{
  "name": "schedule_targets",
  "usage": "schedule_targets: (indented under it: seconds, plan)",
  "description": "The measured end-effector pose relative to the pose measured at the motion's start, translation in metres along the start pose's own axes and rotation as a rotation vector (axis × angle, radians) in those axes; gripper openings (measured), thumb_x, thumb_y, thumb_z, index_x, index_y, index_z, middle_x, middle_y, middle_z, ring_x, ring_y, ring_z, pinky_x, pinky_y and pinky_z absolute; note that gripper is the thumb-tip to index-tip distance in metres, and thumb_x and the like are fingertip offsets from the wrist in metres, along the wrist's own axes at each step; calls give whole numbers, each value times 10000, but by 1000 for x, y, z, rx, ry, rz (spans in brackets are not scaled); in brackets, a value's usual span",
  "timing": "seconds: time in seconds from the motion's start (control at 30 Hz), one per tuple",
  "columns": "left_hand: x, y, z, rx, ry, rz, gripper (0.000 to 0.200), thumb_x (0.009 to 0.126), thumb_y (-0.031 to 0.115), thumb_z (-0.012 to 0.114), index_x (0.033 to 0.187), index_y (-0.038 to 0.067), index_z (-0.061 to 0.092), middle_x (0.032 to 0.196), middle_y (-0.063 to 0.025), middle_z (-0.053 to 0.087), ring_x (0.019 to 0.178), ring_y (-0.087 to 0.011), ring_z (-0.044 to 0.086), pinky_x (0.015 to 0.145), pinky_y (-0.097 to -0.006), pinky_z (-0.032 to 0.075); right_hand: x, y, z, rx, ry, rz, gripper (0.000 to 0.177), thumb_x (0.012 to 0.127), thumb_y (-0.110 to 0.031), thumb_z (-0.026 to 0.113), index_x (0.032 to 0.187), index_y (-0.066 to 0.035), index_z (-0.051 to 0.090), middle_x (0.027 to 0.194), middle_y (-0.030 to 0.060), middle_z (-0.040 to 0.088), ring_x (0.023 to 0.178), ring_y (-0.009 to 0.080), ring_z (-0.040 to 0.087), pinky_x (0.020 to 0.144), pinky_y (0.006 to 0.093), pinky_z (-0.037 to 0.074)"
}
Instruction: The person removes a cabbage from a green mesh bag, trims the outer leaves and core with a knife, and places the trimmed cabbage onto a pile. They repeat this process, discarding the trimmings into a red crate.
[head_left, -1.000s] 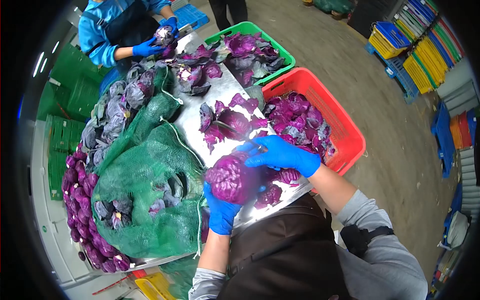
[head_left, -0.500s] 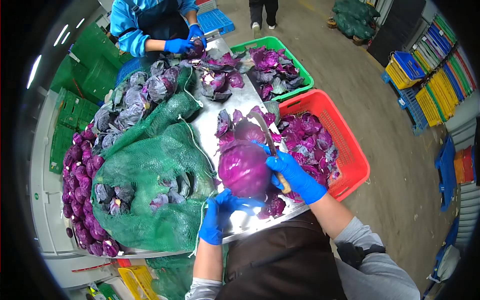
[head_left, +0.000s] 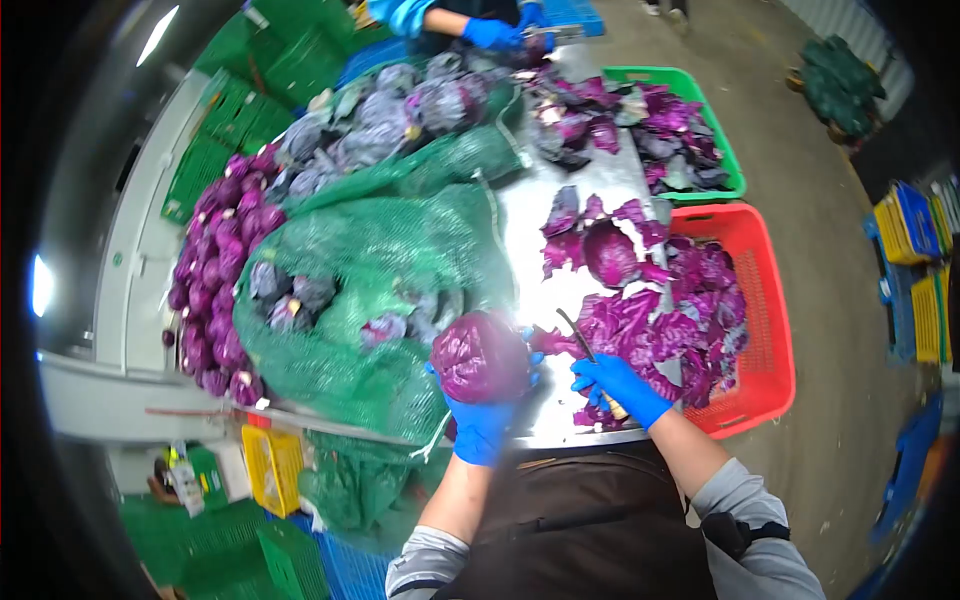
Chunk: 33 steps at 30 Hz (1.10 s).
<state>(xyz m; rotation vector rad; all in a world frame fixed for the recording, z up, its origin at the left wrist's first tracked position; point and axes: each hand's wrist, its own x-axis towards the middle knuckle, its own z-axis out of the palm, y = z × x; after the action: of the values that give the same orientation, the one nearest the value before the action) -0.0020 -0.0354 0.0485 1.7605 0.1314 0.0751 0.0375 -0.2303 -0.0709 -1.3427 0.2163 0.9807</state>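
A peeled red cabbage point(head_left: 478, 358) rests in my left hand point(head_left: 482, 428), gloved in blue, the fingers curled round its underside and far side. It is held over the near edge of the green mesh sack point(head_left: 390, 250). My right hand point(head_left: 622, 388), also gloved, grips a knife point(head_left: 574, 332) with a dark curved blade and a pale handle. The blade points up and left, apart from the cabbage. Loose purple leaves point(head_left: 625, 320) lie on the metal table point(head_left: 525, 225) beyond the knife, along with a cup-shaped leaf point(head_left: 612, 253).
On the right, a red crate point(head_left: 765, 310) and a green crate point(head_left: 735, 150) hold leaves. Peeled cabbages point(head_left: 215, 265) are piled at the left, and untrimmed ones point(head_left: 380, 120) lie behind the sack. Across the table, a co-worker's gloved hands point(head_left: 495, 33) hold a cabbage and a knife.
My view has shifted left. The cabbage has moved left in my left hand, toward the sack, and away from the knife. My right hand keeps the knife, now lower and apart from the cabbage.
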Motion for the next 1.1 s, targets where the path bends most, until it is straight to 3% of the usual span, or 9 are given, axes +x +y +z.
schedule_targets:
  seconds: [0.13,0.2,0.33,0.57,0.73,0.87,0.93,1.07,1.1]
  plan:
    - [-10,-37,-43,-974,20,-90,497,934,314,429,1366,82,347,1337,-93,439,1213,-220,420,992,-450,370,29,9,-39,252,99,19,262,860,-284,554,985,-63,617,723,70,644,467,120,534,410,247,418]
    - [-24,-68,-64,211,161,-20,515,932,315,443,1375,78,332,1379,-115,397,1252,-234,392,1038,-435,351,46,5,-78,263,240,-50,254,854,-302,562,959,-79,625,681,49,635,417,107,493,358,244,378]
    - [-13,-76,-99,-996,93,-212,612,886,364,492,1388,66,310,1391,-119,383,1262,-239,387,1053,-426,332,31,-45,-105,-42,473,-153,235,873,-276,539,917,-66,636,642,41,613,367,90,443,311,235,329]
    - [16,-83,-167,-1351,-446,-403,790,806,450,579,1410,45,271,1411,-126,360,1280,-246,377,1080,-411,300,-9,-153,165,-184,-48,-314,472,904,-394,564,1265,-92,531,670,-15,575,465,32,436,424,195,367]
    - [20,-74,-251,-1348,-731,-477,921,748,512,640,1426,31,244,1425,-130,343,1293,-251,370,1100,-401,276,28,-159,273,-343,-38,-179,243,886,-245,606,942,-18,673,677,3,607,592,59,549,546,234,443]
    - [16,-123,-296,-949,-1074,-435,978,648,372,724,1424,4,257,1435,-134,330,1305,-235,362,1083,-377,288,73,-149,330,-797,-55,-520,230,880,-227,609,928,-10,671,760,56,668,640,80,597,562,231,461]
    - [17,-89,-321,-942,-1004,-346,950,647,391,731,1397,-4,303,1400,-149,378,1279,-238,398,1065,-381,314,65,-186,375,-306,92,-356,218,871,-209,611,964,-24,677,778,27,660,623,105,597,589,253,479]
    - [39,-99,-405,-1124,-768,-342,829,726,429,677,1365,3,364,1311,-188,478,1206,-271,485,1007,-420,384,99,-195,362,-272,339,-454,194,868,-201,620,955,-36,674,655,12,601,496,62,515,422,218,365]
    - [41,-132,-442,-1852,-635,-647,761,779,451,612,1360,19,376,1279,-197,502,1179,-288,504,994,-437,397,103,-191,359,-284,333,-460,194,868,-201,620,955,-36,674,655,12,601,496,62,515,422,218,365]
